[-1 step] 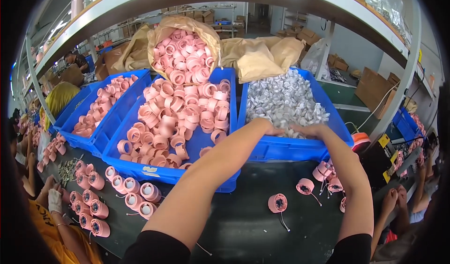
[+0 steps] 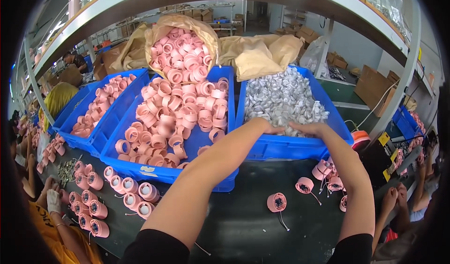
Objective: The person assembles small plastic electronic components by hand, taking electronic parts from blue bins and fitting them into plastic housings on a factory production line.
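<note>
Both my hands reach into the near part of a blue bin [image 2: 300,147] heaped with small whitish-grey plastic pieces [image 2: 281,97]. My left hand [image 2: 271,127] lies low among the pieces, fingers stretched toward the right and their tips partly buried. Facing it, my right hand [image 2: 308,128] rests on the pile with its fingers extended leftward. Both look open, though pieces hide part of the fingers. In front of the bin, a pink round housing [image 2: 276,202] with a dark inside and a white cable lies on the dark green table [image 2: 248,231].
A larger blue bin [image 2: 136,170] of pink rings stands to the left, fed by a tan sack [image 2: 183,50]. Finished-looking pink cylinders [image 2: 149,192] line the table's left. More cabled housings [image 2: 304,185] lie by my right forearm. A co-worker's gloved hand [image 2: 54,200] shows at far left.
The whole view has shifted very slightly. My hands stay in the bin among the whitish pieces, in nearly the same place.
</note>
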